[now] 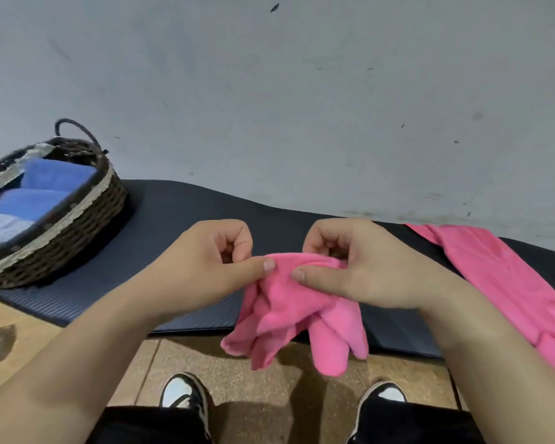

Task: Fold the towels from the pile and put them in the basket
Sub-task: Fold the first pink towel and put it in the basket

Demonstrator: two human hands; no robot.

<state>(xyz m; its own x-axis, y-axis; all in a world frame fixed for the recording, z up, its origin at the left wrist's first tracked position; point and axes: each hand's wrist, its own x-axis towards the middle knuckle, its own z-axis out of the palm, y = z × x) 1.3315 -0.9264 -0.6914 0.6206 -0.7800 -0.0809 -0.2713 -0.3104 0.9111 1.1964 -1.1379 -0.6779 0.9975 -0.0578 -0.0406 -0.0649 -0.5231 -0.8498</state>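
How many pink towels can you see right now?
2. One crumpled pink cloth towel hangs pinched between the left hand and right hand; a second pink towel lies on the dark ribbed mat at far right. Others may lie outside the frame.

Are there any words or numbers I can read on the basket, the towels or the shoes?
There are none. No word, label, brand or number shows on the basket, the blue towels in it, the pink towel being held, or the shoes.
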